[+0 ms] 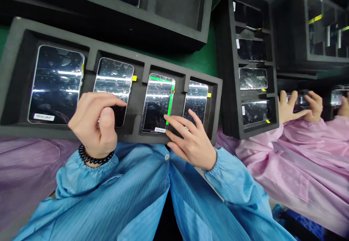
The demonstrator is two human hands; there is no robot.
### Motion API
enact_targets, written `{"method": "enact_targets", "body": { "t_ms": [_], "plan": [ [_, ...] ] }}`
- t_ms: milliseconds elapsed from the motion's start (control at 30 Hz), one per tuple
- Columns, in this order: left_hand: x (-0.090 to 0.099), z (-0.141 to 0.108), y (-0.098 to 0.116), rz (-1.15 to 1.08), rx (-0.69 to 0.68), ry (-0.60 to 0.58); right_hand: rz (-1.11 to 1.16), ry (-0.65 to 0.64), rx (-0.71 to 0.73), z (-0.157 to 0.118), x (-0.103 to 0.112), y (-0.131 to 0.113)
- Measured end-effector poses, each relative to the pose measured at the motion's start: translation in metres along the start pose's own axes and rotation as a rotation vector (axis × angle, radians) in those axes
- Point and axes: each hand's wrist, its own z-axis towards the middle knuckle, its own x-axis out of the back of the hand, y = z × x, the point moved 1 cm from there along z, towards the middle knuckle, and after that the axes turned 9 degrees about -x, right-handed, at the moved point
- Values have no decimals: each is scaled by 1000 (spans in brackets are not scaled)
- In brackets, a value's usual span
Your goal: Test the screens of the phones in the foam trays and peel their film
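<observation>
In front of me a black foam tray (137, 55) holds a row of smartphones in separate compartments. My left hand (95, 121) is over the second smartphone (113, 73), its index finger stretched across the dark screen, the thumb apart and the other fingers curled; nothing shows in its grasp. My right hand (192, 137) has its fingers spread, with a fingertip at the right edge of the third smartphone (156, 103). That screen shows a green band along its top and right side and small grid lines elsewhere. The right hand partly covers the fourth smartphone (197, 92), whose screen shows crossing lines.
A larger smartphone (56, 84) lies in the tray's left compartment. Behind stands another black tray (174, 26). To the right, a further foam tray (237, 99) holds several phones. Beyond it are the hands (315, 106) of a person in pink sleeves.
</observation>
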Motion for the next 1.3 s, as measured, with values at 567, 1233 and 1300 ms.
{"method": "enact_targets", "body": {
  "t_ms": [567, 1233, 1300],
  "plan": [
    [-1, -1, -3, -24, 16, 30, -211, 120, -290, 57, -8, 39],
    [-1, -2, 1, -7, 46, 39, -1, 68, -31, 2, -9, 18],
    [-1, -2, 0, -10, 49, 38, 15, 57, 10, 0, -11, 15]
  ]
}}
